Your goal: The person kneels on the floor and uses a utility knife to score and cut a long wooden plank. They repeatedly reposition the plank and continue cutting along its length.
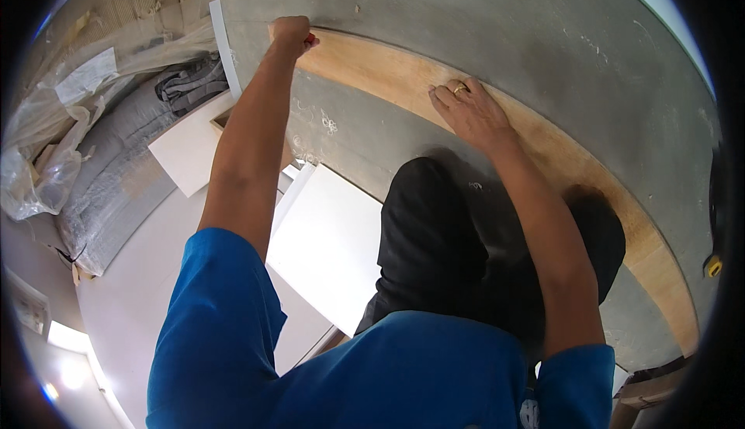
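A long, flat strip of light-brown wood point(372, 58) lies across a grey, scuffed board point(528, 37) in front of me. My left hand point(290, 32) is closed in a fist at the strip's far left end, around a small red object point(311, 39). Most of that object is hidden by the fingers, so its kind does not show. My right hand point(472, 115), with a ring on one finger, rests on the strip further right. Its fingers are slightly bent and pressed onto the wood, with nothing visible in them. My knees, in dark trousers, are over the grey board and the strip.
White panels point(334, 235) stand below the board on the left. A grey padded roll point(116, 196) in clear plastic point(46, 157) lies at the left, with a dark strapped bag point(190, 86) beside it. A small yellow-and-black tool point(713, 266) sits at the far right edge.
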